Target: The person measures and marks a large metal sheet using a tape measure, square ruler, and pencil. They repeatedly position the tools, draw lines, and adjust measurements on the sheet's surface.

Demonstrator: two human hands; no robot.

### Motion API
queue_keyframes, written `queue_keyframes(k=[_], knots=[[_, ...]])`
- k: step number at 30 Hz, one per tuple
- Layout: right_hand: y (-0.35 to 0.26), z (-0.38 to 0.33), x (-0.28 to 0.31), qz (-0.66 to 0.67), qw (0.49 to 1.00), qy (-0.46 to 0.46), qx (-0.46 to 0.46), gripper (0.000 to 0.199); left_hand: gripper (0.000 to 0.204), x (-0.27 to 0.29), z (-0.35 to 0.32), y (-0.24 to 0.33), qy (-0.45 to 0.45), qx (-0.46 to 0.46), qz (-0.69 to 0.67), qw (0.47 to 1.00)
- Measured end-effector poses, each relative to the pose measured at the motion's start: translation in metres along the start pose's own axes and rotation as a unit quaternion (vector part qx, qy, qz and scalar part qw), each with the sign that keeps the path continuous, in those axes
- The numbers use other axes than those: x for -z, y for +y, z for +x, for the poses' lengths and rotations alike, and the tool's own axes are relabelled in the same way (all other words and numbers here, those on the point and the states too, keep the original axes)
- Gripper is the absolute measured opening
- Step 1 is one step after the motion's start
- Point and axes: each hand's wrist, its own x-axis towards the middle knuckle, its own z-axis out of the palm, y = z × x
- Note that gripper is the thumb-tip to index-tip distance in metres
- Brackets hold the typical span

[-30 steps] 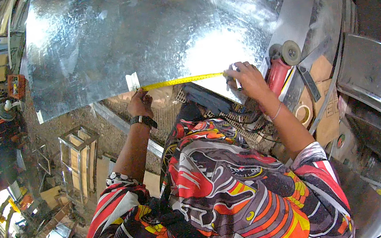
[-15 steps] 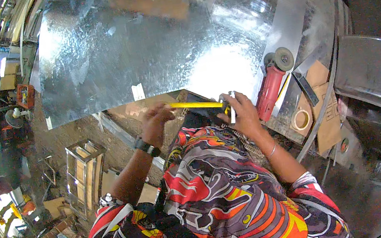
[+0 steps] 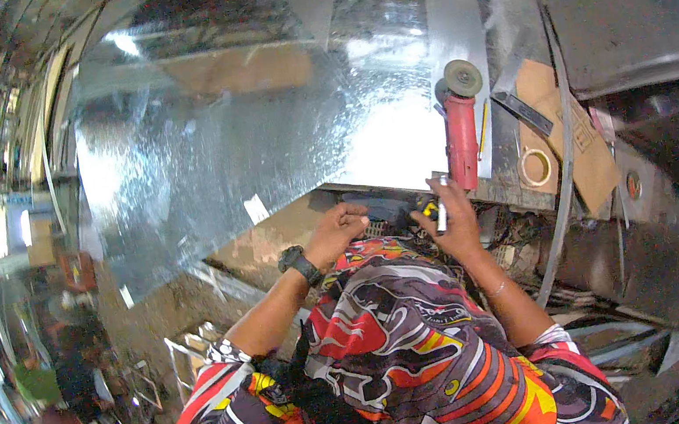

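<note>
A large shiny galvanized metal sheet (image 3: 255, 128) lies on the workbench in front of me. My left hand (image 3: 340, 228), with a dark wristwatch, sits at the sheet's near edge with its fingers curled; nothing shows in it. My right hand (image 3: 451, 225) is closed on a white marker (image 3: 441, 215) that points up. A black and yellow tape measure (image 3: 410, 208) lies against the right hand's fingers, between my two hands, with no blade showing. A white tag (image 3: 256, 209) rests on the sheet near its edge.
A red angle grinder (image 3: 462, 132) lies on the sheet just beyond my right hand. A roll of tape (image 3: 535, 168) and pieces of cardboard (image 3: 578, 147) sit to the right. A bent metal panel (image 3: 625, 25) stands at the far right. Another person (image 3: 47, 383) is at the lower left.
The yellow tape blade that was stretched between my hands along the sheet's edge has drawn back in. Both hands have come together near the tape measure, and the view has shifted left.
</note>
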Motion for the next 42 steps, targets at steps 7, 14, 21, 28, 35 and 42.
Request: queue_keyframes(k=[7,14,21,28,35,42], knots=[[0.018,-0.021,-0.002,-0.012,0.990,0.123,-0.068,0.064,0.033,0.039,-0.013,-0.029,-0.047,-0.068,0.074,0.994],[-0.041,-0.049,-0.065,0.064,0.986,0.111,-0.105,0.064,0.035,0.084,-0.045,-0.090,-0.081,-0.035,0.029,0.996],[-0.090,-0.095,-0.107,0.008,0.987,0.109,-0.115,0.069,0.036,0.099,-0.065,-0.101,-0.115,-0.036,0.095,0.988],[-0.093,-0.104,-0.097,-0.001,0.977,0.172,-0.123,0.068,0.036,0.099,-0.050,-0.112,-0.154,-0.040,0.098,0.982],[-0.075,-0.095,-0.065,-0.037,0.964,0.250,-0.086,0.065,0.036,0.093,-0.037,-0.079,-0.154,-0.008,0.099,0.983],[-0.045,-0.081,-0.050,-0.030,0.971,0.198,-0.129,0.067,0.034,0.080,-0.006,-0.096,-0.114,0.060,-0.057,0.990]])
